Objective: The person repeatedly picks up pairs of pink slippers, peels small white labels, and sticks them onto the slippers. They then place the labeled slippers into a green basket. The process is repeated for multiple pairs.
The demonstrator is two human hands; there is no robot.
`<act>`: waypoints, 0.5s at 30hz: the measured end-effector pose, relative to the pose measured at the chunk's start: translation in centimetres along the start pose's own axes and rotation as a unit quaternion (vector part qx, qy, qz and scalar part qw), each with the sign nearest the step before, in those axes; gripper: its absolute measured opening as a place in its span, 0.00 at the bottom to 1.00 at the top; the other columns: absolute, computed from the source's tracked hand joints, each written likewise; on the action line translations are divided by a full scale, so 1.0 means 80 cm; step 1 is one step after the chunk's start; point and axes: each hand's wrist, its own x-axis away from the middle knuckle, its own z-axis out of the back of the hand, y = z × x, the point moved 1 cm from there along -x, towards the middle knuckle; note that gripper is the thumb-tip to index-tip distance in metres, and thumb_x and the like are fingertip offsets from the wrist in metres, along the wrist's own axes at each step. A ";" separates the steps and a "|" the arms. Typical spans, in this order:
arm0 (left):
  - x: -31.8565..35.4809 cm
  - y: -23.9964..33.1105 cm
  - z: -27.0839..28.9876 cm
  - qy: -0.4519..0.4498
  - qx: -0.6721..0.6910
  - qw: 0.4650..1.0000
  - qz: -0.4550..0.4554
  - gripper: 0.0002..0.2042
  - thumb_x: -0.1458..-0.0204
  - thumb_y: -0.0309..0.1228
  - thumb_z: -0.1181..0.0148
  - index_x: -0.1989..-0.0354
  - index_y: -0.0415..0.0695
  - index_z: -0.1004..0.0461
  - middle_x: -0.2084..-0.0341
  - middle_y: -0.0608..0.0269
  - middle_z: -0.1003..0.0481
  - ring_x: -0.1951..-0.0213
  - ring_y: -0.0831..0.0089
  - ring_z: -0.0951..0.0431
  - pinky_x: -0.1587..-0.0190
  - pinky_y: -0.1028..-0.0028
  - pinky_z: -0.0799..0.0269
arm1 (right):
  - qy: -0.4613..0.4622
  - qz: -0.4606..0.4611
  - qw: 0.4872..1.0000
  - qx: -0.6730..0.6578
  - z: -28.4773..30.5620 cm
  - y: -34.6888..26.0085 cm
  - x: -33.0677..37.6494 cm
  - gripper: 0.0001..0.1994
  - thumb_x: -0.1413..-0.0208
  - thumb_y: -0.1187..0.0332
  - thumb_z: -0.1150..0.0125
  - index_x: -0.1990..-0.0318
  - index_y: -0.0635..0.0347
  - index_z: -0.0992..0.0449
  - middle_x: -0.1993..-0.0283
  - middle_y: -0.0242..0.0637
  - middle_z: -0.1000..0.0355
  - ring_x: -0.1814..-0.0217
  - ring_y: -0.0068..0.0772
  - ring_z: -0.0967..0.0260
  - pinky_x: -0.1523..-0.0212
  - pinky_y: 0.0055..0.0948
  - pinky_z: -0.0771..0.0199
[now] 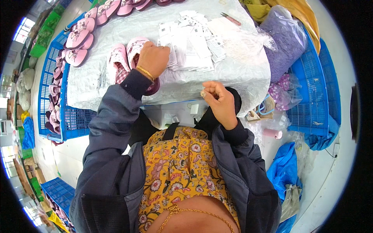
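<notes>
A pair of pink slippers with checked linings lies on the table at my left: the left slipper (117,54) shows most of its top, while the right slipper (136,43) is partly covered. My left hand (153,59) is over that right slipper, its fingers curled closed; whatever they grip is hidden. Off the table's near edge, my right hand (220,103) is held up with thumb and fingers pinched together. A tiny pale spot shows at its fingertips, too small to name. Beyond both hands spreads a loose pile of white printed tags (190,44).
Several pink slippers (77,38) line the table's far left edge. Blue crates stand at left (79,121) and right (307,108), the right one with a bag of purple material (283,46). Small pointed snips (231,18) lie at the back of the plastic-covered table (89,89).
</notes>
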 end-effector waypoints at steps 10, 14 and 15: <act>0.106 0.103 0.092 0.130 0.170 0.977 0.016 0.07 0.55 0.23 0.37 0.65 0.43 0.24 0.71 0.64 0.23 0.66 0.68 0.22 0.46 0.60 0.35 | -0.028 -0.009 0.993 -0.115 -0.034 0.011 -0.030 0.06 0.39 0.70 0.41 0.60 0.63 0.27 0.66 0.24 0.30 0.66 0.14 0.38 0.64 0.16 0.36; 0.127 0.117 0.093 0.127 0.219 0.968 -0.004 0.10 0.53 0.24 0.36 0.61 0.43 0.22 0.65 0.63 0.20 0.60 0.68 0.21 0.44 0.59 0.36 | -0.037 -0.056 0.985 -0.158 -0.066 0.028 -0.040 0.06 0.40 0.72 0.41 0.60 0.65 0.27 0.66 0.27 0.28 0.66 0.15 0.34 0.63 0.19 0.33; 0.129 0.116 0.088 0.120 0.228 0.966 -0.008 0.10 0.53 0.25 0.35 0.61 0.43 0.22 0.64 0.63 0.21 0.59 0.68 0.21 0.44 0.59 0.36 | -0.029 -0.060 0.988 -0.142 -0.070 0.028 -0.040 0.06 0.41 0.73 0.40 0.60 0.66 0.26 0.66 0.28 0.27 0.66 0.15 0.32 0.64 0.20 0.31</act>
